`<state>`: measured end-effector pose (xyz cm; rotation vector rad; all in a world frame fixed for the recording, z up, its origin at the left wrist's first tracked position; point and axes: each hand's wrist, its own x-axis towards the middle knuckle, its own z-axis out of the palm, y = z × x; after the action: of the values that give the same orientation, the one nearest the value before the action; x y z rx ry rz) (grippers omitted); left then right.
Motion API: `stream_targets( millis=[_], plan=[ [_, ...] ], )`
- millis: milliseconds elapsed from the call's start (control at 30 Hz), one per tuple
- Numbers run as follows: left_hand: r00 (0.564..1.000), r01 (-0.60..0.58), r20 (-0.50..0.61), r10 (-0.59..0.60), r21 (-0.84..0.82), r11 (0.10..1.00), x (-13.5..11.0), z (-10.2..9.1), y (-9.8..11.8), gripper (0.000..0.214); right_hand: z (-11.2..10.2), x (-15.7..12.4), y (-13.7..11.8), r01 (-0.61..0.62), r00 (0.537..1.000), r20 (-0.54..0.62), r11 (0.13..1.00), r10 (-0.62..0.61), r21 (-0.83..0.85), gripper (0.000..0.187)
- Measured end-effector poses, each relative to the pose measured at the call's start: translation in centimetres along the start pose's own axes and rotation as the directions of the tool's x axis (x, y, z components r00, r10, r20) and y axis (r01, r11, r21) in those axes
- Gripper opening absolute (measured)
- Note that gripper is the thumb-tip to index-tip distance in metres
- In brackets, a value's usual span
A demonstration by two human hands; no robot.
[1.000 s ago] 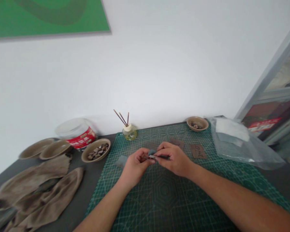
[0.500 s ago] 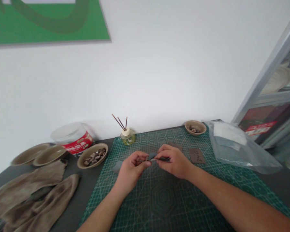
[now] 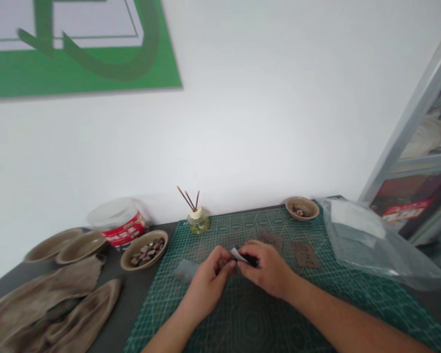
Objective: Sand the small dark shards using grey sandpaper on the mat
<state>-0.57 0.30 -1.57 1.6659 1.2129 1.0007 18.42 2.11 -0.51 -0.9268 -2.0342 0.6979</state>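
Note:
Both hands meet over the green cutting mat (image 3: 264, 314). My left hand (image 3: 211, 279) is curled, its fingertips pinching a small pale grey piece (image 3: 238, 255). My right hand (image 3: 268, 268) is closed on a thin dark tool (image 3: 250, 260) whose tip lies against that piece. A grey scrap (image 3: 185, 269) lies flat on the mat just left of my left hand. Two brown leather tags (image 3: 306, 255) lie on the mat beyond my right hand.
A reed diffuser bottle (image 3: 198, 221) stands at the mat's far edge. A bowl of small brown pieces (image 3: 144, 250), two empty bowls (image 3: 66, 245) and a red-labelled tub (image 3: 118, 223) sit left. Tan cloths (image 3: 51, 299) lie at the near left. A small bowl (image 3: 302, 208) and plastic bag (image 3: 367, 235) are right.
The view tilted up, so table and hands sit lower in the picture. The hands stay together on the small piece, which now shows a pale face turned upward.

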Motion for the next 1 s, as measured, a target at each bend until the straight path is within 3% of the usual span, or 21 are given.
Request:
stream_targets(
  millis=[167, 433, 567, 767, 1000],
  plan=[
    [0.997, -0.058, -0.036, 0.064, 0.148, 0.987, 0.2, -0.3, 0.0, 0.008, 0.5, 0.0, 0.0, -0.017, 1.0, 0.003, 0.999, 0.017, -0.029, 0.008],
    [0.997, -0.018, -0.071, 0.029, 0.149, 0.989, 0.1, -0.2, -0.6, 0.011, 0.7, -0.1, -0.5, 0.045, 0.999, -0.02, 0.998, -0.046, -0.053, 0.009],
    [0.996, -0.035, -0.073, 0.047, 0.156, 0.987, 0.0, -0.3, -0.5, 0.015, 0.8, -0.2, -0.7, 0.054, 0.998, 0.021, 0.987, -0.051, -0.149, 0.012],
    [0.993, -0.042, -0.103, 0.063, 0.195, 0.98, 0.0, -0.3, -0.8, 0.016, 1.0, -0.5, 0.2, 0.086, 0.995, 0.07, 0.96, -0.07, -0.265, 0.041],
    [0.992, -0.032, -0.115, 0.052, 0.169, 0.985, 0.0, -0.4, 0.1, 0.018, 1.4, -0.6, -0.1, 0.163, 0.986, 0.095, 0.933, -0.139, -0.322, 0.05]
  ],
)
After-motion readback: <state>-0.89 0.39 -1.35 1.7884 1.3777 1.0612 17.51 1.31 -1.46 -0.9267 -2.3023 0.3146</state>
